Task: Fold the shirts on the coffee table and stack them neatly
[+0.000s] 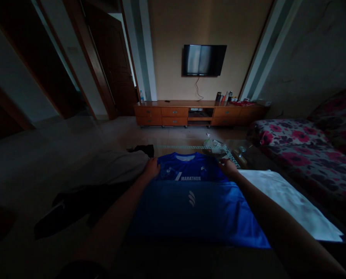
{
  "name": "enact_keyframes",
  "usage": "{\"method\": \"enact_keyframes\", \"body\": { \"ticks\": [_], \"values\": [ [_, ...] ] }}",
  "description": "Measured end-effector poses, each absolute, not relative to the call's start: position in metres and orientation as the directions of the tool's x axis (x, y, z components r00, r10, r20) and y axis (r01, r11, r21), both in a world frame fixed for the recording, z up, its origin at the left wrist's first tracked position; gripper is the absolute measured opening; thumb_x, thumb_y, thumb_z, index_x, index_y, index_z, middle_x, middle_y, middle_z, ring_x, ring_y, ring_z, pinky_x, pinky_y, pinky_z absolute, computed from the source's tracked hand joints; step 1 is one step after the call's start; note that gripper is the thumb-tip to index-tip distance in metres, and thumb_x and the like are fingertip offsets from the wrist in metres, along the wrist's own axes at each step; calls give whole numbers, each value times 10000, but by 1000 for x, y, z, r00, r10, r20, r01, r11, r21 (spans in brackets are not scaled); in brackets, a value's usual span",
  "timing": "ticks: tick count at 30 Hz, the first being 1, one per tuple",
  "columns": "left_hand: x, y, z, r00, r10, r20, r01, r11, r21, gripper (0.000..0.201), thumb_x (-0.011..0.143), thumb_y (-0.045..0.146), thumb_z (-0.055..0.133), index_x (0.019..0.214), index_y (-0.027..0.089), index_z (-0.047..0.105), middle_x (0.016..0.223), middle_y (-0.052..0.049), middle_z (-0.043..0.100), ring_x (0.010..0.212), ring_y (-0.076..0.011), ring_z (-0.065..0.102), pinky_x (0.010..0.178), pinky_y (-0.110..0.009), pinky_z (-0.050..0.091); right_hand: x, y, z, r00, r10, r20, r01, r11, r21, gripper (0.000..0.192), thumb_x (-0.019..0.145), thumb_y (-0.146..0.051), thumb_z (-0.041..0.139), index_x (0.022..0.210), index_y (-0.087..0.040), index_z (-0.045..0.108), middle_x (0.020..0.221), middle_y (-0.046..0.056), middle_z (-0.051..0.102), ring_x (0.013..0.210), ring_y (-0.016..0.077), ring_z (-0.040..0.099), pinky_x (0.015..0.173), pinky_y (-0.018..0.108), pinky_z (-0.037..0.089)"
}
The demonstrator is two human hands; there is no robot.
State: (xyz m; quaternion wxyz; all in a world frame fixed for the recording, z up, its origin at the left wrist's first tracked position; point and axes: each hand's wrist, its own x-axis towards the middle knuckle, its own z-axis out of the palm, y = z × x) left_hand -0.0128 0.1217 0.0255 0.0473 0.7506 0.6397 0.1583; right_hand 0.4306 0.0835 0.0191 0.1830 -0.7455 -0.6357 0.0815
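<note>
A blue T-shirt lies face up in front of me, its collar pointing away. "MARATHON" and a pale wing-like mark are printed on its chest. My left hand is closed on the shirt's left edge near the shoulder. At the opposite shoulder, my right hand pinches the right edge, fingers partly in shadow. A white cloth lies to the right of the shirt, partly behind my right forearm. To the left are a grey garment and a black garment, both dim.
The glass table has a patterned border; a crumpled plastic bag rests near its far edge. Beyond stands a low wooden cabinet under a wall television. A flowered sofa is on the right.
</note>
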Motion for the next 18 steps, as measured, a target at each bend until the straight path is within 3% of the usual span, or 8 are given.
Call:
{"method": "enact_keyframes", "body": {
  "ticks": [6, 11, 18],
  "values": [
    [-14, 174, 2, 24, 988, 151, 963, -64, 263, 347, 932, 270, 574, 1240, 111, 600, 1253, -180, 594, 1201, -302, 570, 1048, -381, 417, 440, 137, 0, 231, 970, 73, 908, -188, -375, 371, 925, -252, 582, 1252, -124, 703, 1203, 157, 733, 1135, 270, 673, 978, 337, 480],
    [-12, 198, -12, 32, 990, 138, 963, -67, 260, 448, 922, 352, 610, 1309, 126, 594, 1305, -186, 593, 1241, -328, 549, 1055, -399, 413, 448, 155, -17, 264, 964, 35, 882, -227, -412, 397, 875, -280, 642, 1237, -137, 722, 1156, 144, 753, 1083, 273, 691, 959, 345, 499],
    [-4, 206, -9, 45, 984, 173, 945, -98, 311, 214, 888, 224, 622, 1046, 154, 748, 1092, -132, 696, 1132, -277, 613, 1032, -365, 433, 447, 161, -13, 363, 931, 49, 819, -293, -493, 301, 848, -276, 612, 1066, -172, 792, 1038, 117, 785, 998, 279, 720, 887, 336, 535]
  ]
}}
